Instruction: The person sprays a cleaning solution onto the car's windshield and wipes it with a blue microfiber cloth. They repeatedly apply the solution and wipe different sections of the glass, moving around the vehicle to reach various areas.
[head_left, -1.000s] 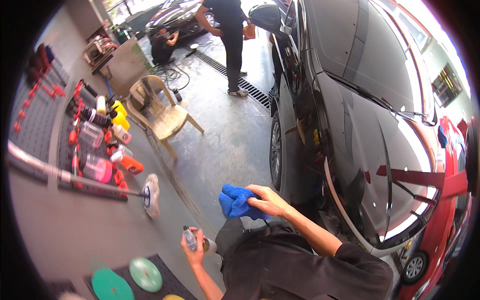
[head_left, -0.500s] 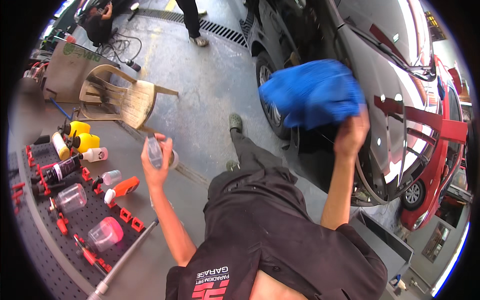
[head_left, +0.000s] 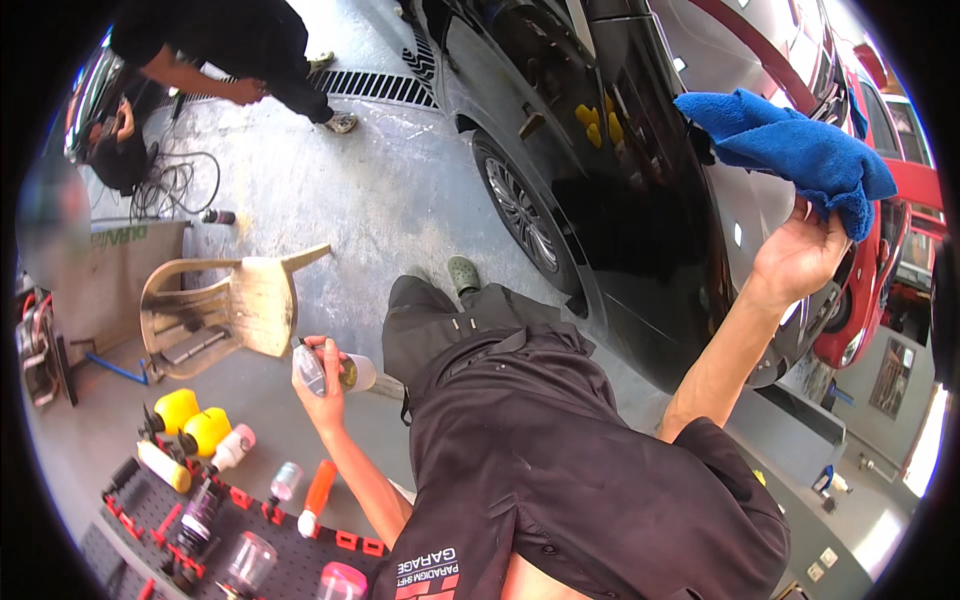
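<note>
Well, the black car [head_left: 640, 190] looms largest, its glossy side filling much of the space between the two hands and its hood lying just left of the right fingers; a multi-spoke wheel [head_left: 520, 205] shows farther left of them. Out beyond those fingers on the right stands a red car [head_left: 838, 345]. Well ahead of the left fingers, a standing co-worker [head_left: 250, 50] in dark clothes has one hand lowered, and a crouching person [head_left: 120, 165] is farther left, near coiled black cable [head_left: 175, 190]. Nearer the body, below and left of the left fingers, spreads a black perforated panel [head_left: 145, 500]. Just ahead and left of the same fingers is a worn beige plastic armchair [head_left: 262, 305].

Smaller is the blue towel [head_left: 790, 145], bunched above the right fingertips and trailing left from them; whether it touches the car I cannot tell. Between the hands, ahead, shows a green clog [head_left: 462, 272]. Yellow sprayers [head_left: 207, 430] and an orange bottle [head_left: 320, 488] sit below the left fingers. The right hand [head_left: 800, 255] is narrowed on the towel's lower edge, thumb and fingers pinching it, while the left hand [head_left: 322, 385] curls round a small grey-topped bottle [head_left: 357, 372], its body jutting right of the knuckles
</note>
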